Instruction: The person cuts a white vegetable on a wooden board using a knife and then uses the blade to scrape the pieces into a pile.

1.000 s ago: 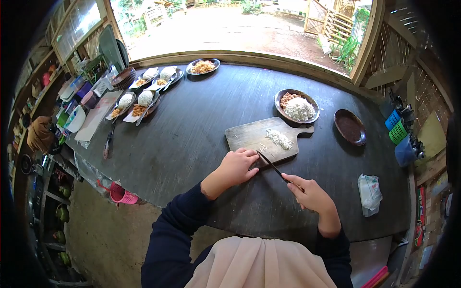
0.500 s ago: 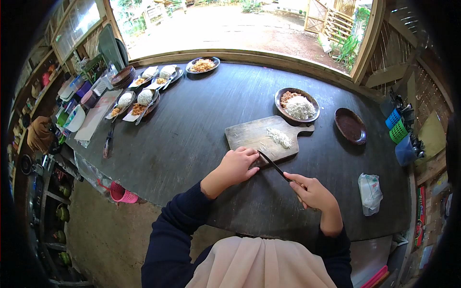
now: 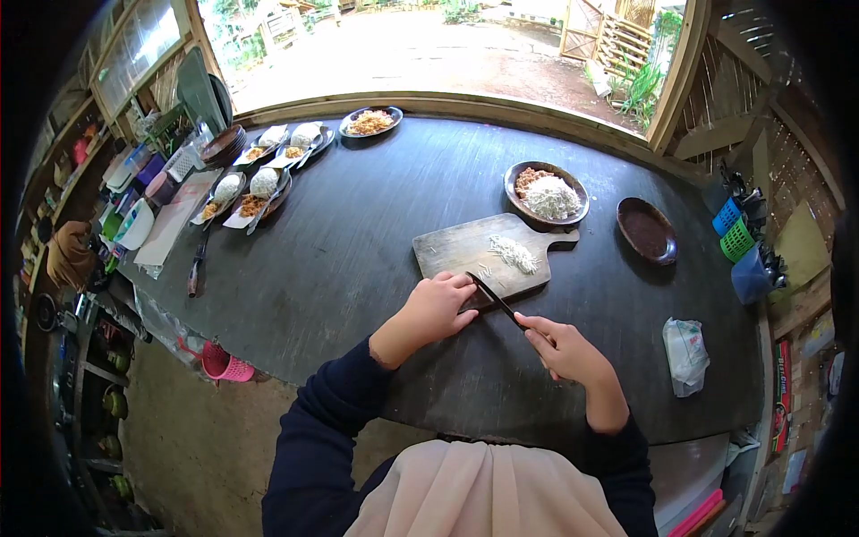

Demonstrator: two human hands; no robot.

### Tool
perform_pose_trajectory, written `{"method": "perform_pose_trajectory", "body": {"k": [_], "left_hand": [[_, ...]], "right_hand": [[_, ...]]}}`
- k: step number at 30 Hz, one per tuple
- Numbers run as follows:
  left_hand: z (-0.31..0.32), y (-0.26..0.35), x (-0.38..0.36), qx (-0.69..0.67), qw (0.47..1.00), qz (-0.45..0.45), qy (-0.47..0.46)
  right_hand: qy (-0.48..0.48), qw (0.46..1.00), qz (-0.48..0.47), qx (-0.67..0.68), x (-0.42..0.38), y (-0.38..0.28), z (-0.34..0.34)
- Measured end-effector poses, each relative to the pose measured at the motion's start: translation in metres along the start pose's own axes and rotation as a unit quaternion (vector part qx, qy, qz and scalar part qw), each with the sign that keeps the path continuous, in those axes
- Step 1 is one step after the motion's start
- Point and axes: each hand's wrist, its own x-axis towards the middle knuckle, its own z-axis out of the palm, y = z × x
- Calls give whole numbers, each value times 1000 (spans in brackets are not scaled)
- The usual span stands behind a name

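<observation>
My right hand (image 3: 562, 347) is wrapped around the handle of a dark-bladed knife (image 3: 496, 300). The blade slants up and left, its tip beside the fingers of my left hand (image 3: 437, 306). Those fingers are bent and pressed together at the near edge of a wooden cutting board (image 3: 447, 249); whatever they hold is hidden beneath them. Thin white shreds (image 3: 514, 254) lie piled on the board, with a few loose bits nearer the blade. Just behind the board, a brown oval plate (image 3: 582, 213) carries more white shreds (image 3: 549, 197) next to a reddish-brown crumbly food (image 3: 530, 177).
Right of the board are a brown oval dish (image 3: 646, 231) and a white plastic bag (image 3: 685, 357). Cutlery baskets (image 3: 737, 242) line the right edge. Plates of rice (image 3: 264, 183) stand at the back left, near a plate of shredded food (image 3: 370, 122). Another knife (image 3: 196, 271) lies at left.
The whole scene has shifted slightly left in view. My right hand and the knife have moved a little relative to the board; my left hand stays in place on it.
</observation>
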Motion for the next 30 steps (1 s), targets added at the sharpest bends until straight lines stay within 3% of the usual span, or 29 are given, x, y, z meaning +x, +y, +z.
{"method": "perform_pose_trajectory", "body": {"k": [30], "left_hand": [[2, 0, 0, 17, 1000, -5, -5]], "right_hand": [[-16, 999, 26, -32, -19, -3, -19]]}}
